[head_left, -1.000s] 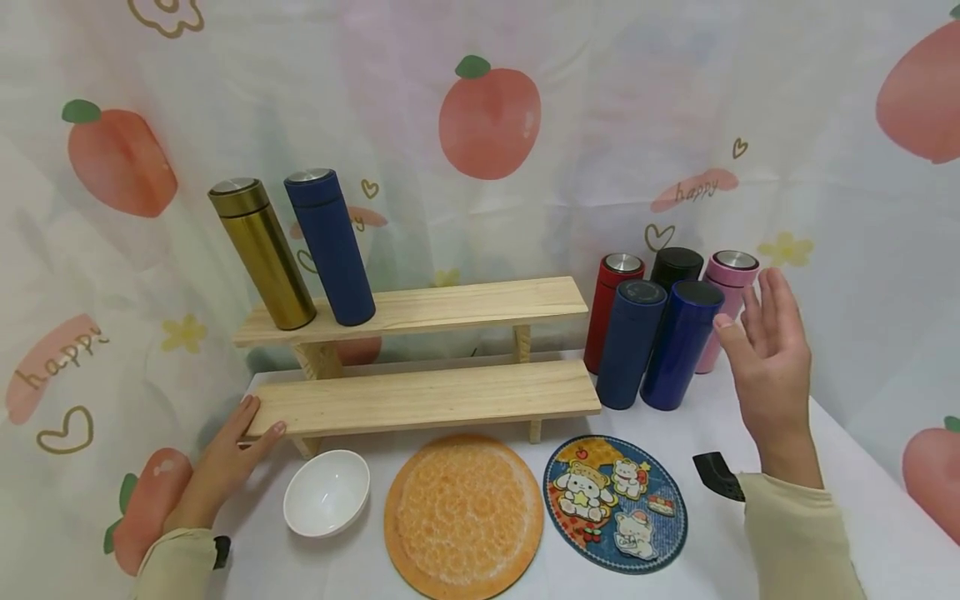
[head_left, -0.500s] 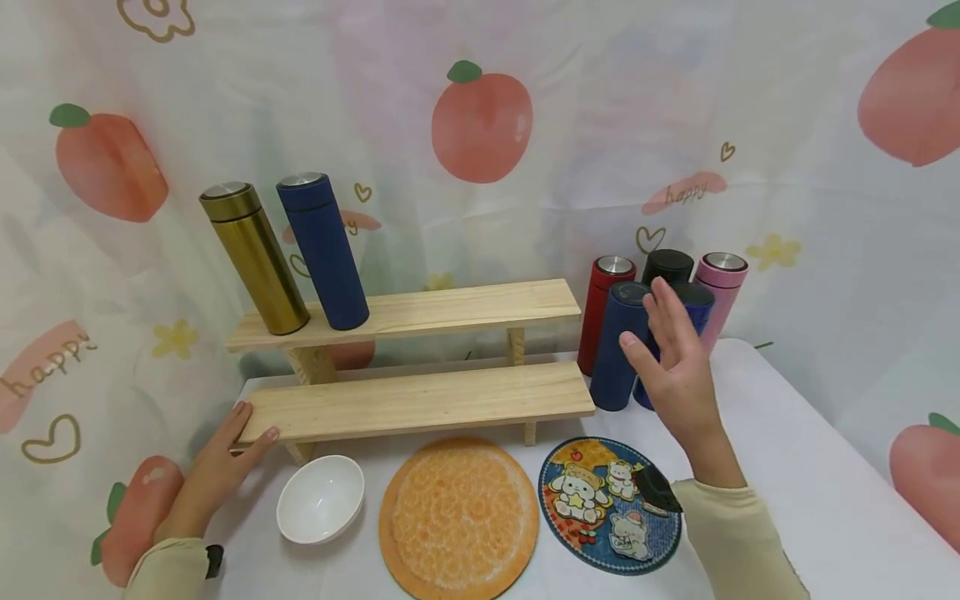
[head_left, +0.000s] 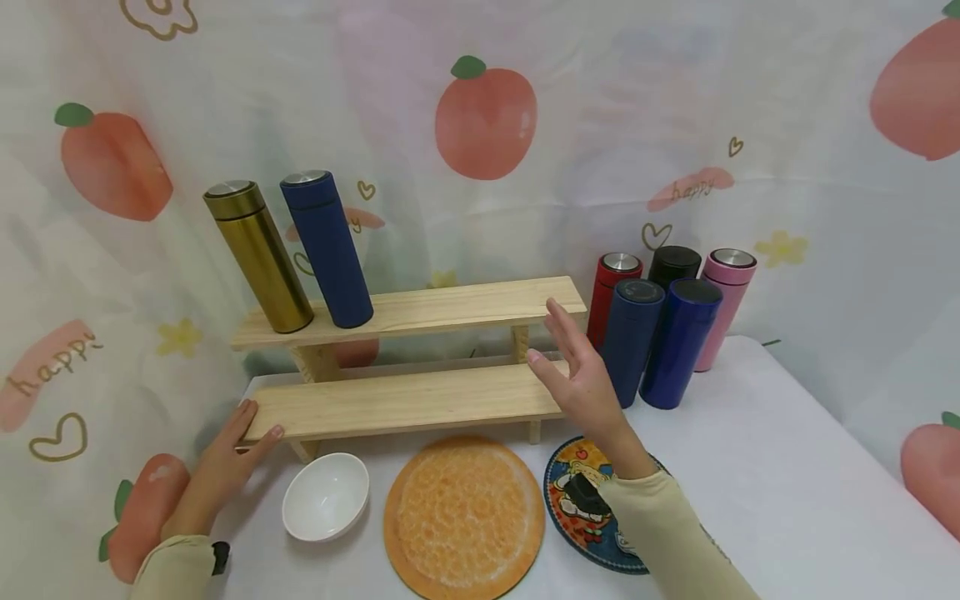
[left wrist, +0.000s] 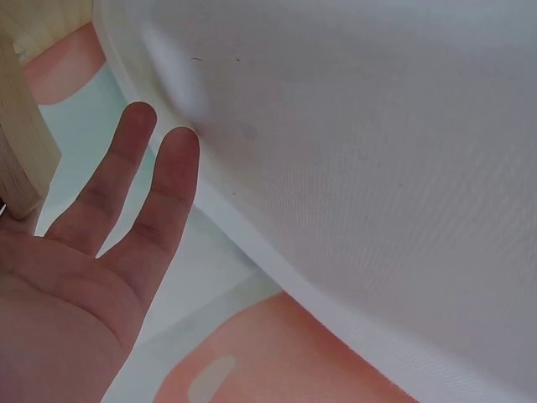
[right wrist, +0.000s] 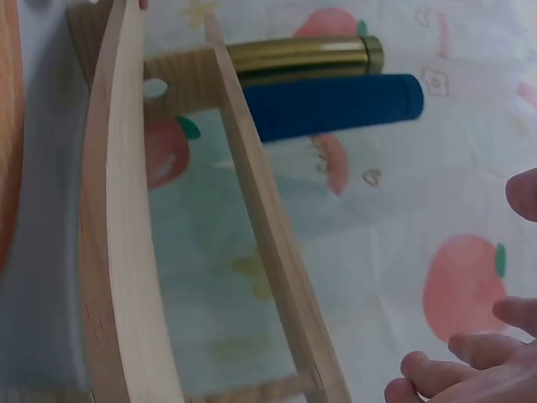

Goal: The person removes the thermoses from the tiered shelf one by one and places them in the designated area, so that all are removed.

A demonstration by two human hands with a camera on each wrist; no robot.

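Working remotely, I rest my left hand (head_left: pixel 216 473), straight-fingered, at the left end of the two-tier wooden stand (head_left: pixel 420 400) on the bench (head_left: pixel 772 467). My right hand (head_left: pixel 585 392), spread and holding nothing, hovers near its right end, beside the bottles (head_left: pixel 678 346).

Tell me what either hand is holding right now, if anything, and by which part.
Nothing appears to be held: the right hand is empty, and the left hand rests on the left end of the lower shelf, without a visible grip.
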